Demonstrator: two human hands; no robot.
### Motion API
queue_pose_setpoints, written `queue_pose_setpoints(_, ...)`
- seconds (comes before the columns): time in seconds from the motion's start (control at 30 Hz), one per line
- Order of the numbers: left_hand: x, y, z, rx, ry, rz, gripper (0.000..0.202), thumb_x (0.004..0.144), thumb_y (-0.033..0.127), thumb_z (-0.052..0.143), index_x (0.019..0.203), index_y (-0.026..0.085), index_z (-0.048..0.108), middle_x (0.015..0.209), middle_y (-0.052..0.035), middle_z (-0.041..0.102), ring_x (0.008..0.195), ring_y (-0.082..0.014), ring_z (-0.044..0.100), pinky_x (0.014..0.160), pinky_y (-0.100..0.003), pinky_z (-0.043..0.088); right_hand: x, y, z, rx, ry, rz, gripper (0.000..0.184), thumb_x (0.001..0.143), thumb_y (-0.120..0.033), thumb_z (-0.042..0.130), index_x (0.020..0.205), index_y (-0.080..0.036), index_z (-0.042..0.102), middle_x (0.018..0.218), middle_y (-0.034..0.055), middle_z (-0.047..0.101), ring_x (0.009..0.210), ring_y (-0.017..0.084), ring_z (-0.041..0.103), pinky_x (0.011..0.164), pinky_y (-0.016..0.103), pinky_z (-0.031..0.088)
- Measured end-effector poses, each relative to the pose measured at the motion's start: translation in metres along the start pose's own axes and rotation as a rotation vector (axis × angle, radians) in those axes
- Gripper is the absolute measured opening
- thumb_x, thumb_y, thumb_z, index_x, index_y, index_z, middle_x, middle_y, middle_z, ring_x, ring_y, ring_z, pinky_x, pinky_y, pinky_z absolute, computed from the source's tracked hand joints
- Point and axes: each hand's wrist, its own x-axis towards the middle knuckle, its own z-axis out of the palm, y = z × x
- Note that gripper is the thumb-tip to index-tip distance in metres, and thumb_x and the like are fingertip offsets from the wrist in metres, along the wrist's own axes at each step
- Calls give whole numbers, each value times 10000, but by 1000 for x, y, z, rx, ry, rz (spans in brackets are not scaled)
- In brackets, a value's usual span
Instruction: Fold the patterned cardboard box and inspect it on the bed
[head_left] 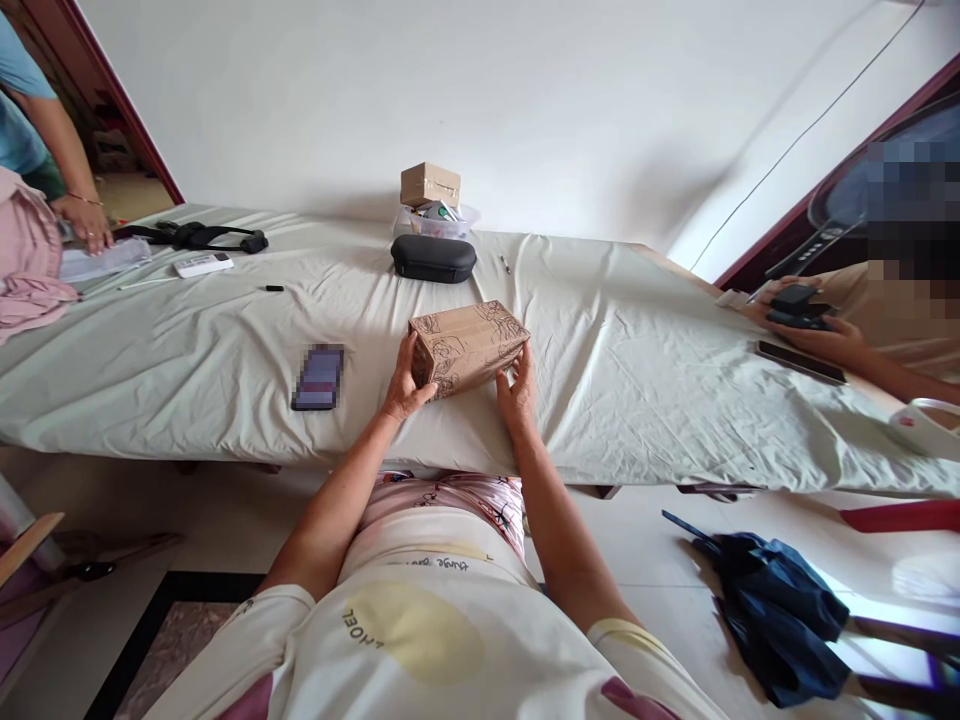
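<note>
A brown cardboard box [474, 345] with dark scribbled line drawings sits tilted at an angle in front of me, over the cloth-covered table. My left hand [407, 385] grips its left end, thumb on the near side. At the right end, my right hand [517, 385] holds the box with its fingers against the corner and near side. The box's underside is hidden, so I cannot tell whether it rests on the cloth. Beyond it lies a black zip case [433, 259], and to the left a phone [318, 377].
A clear plastic tub [405, 222] carrying a smaller cardboard box [430, 185] stands by the wall. Black straps [199, 237] and a white device [203, 265] lie at left. A person's hand [88, 220] is far left; another person holds a black device [799, 305] at right.
</note>
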Motion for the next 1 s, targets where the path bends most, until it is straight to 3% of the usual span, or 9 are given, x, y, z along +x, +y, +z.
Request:
queue_pose_setpoints(0.1, 1, 0, -3, -38, 29, -8, 1015, 827, 407, 702, 1697, 263, 198, 1742, -138, 329, 1591, -317, 406, 1270, -491, 442, -2, 0, 4, 40, 37, 160, 799, 973, -375, 551, 1695, -207, 253, 1242, 128, 739, 1014, 258, 716, 904, 454, 627)
queue_pose_setpoints(0.23, 0, 0, -5, -68, 101, -77, 843, 877, 454, 642, 1634, 264, 326, 1684, -136, 415, 1534, -298, 480, 1192, -468, 533, -1, -3, 6, 37, 15, 176, 707, 966, -410, 566, 1618, -173, 428, 994, 68, 745, 820, 213, 689, 795, 366, 609)
queue_pose_setpoints(0.43, 0, 0, -4, -123, 361, -240, 608, 919, 723, 590, 1240, 207, 609, 1488, -208, 560, 1449, -318, 545, 1076, -476, 607, 1, -9, 5, 70, 66, 120, 621, 1017, -501, 546, 1565, -211, 498, 1122, 111, 734, 953, 225, 708, 814, 371, 615)
queue_pose_setpoints(0.53, 2, 1, -8, -86, 381, -255, 652, 950, 826, 478, 1095, 216, 656, 1340, -187, 659, 1399, -314, 579, 1147, -514, 552, 0, -16, 2, 115, 148, 106, 567, 1041, -508, 527, 1553, -266, 511, 1235, 120, 719, 993, 215, 713, 800, 351, 614)
queue_pose_setpoints(0.67, 3, 4, -12, -58, 298, -230, 792, 984, 866, 296, 1196, 207, 680, 1375, -166, 664, 1360, -291, 616, 1211, -480, 485, 0, -27, -4, 199, 217, 122, 571, 1050, -483, 508, 1579, -269, 466, 1375, 160, 672, 1040, 229, 710, 838, 382, 616)
queue_pose_setpoints(0.77, 2, 6, -9, -29, 279, -225, 796, 987, 857, 319, 1312, 201, 633, 1376, -159, 671, 1342, -282, 632, 1187, -448, 492, 0, -32, -7, 243, 236, 125, 561, 1040, -472, 522, 1556, -257, 474, 1413, 175, 647, 1078, 244, 709, 862, 405, 616)
queue_pose_setpoints(0.9, -1, 1, -6, -39, 276, -235, 778, 981, 824, 404, 1398, 187, 566, 1400, -186, 651, 1303, -288, 658, 1118, -447, 543, 0, -36, -6, 248, 226, 92, 474, 1050, -467, 507, 1474, -255, 538, 1324, 147, 690, 1010, 215, 720, 850, 386, 627)
queue_pose_setpoints(1.0, -2, -6, -4, 38, 289, -314, 859, 935, 856, 463, 1419, 152, 557, 1427, -234, 626, 1379, -351, 612, 1184, -531, 496, 0, -42, -7, 261, 140, 55, 375, 1054, -465, 505, 1331, -253, 642, 1190, 109, 732, 955, 208, 719, 820, 367, 631)
